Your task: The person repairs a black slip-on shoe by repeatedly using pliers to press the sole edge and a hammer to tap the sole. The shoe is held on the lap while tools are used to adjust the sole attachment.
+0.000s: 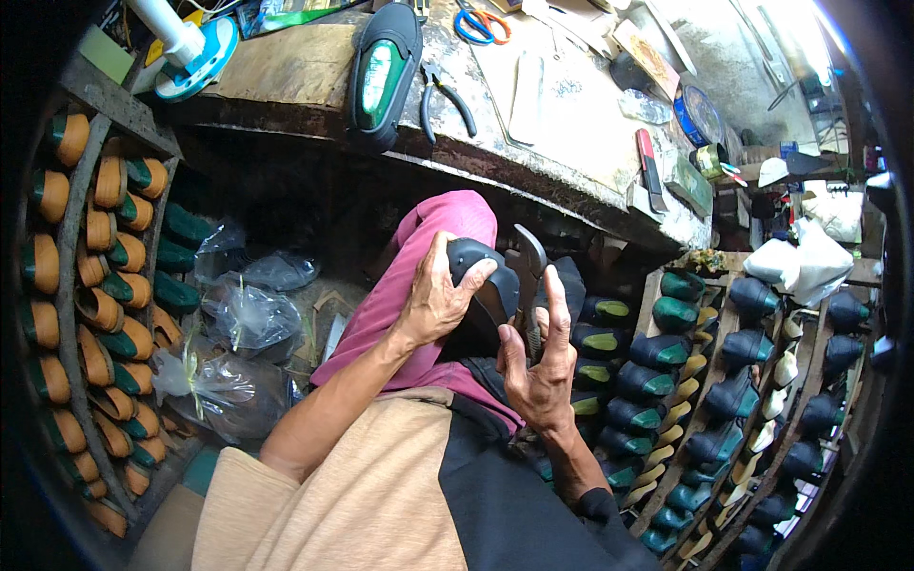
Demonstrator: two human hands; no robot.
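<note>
A black shoe upper [483, 273] sits over my lap near the raised knee, and my left hand [440, 297] is closed round its rounded end, thumb on top. My right hand [545, 366] holds a pair of metal pincers [530, 255] upright beside the shoe. Their curved head points up; the handles run down into my palm, partly hidden. The index finger and thumb of that hand stretch out, while the other fingers curl round the handles. Whether the pincers touch the shoe I cannot tell.
Ahead is a worn workbench [286, 71] with a black-and-green shoe [383, 76], pliers [446, 102], scissors [483, 28] and a red-handled knife [651, 171]. Racks of orange shoes [98, 231] stand left, racks of dark shoes [733, 390] right. Plastic bags [249, 312] lie on the floor.
</note>
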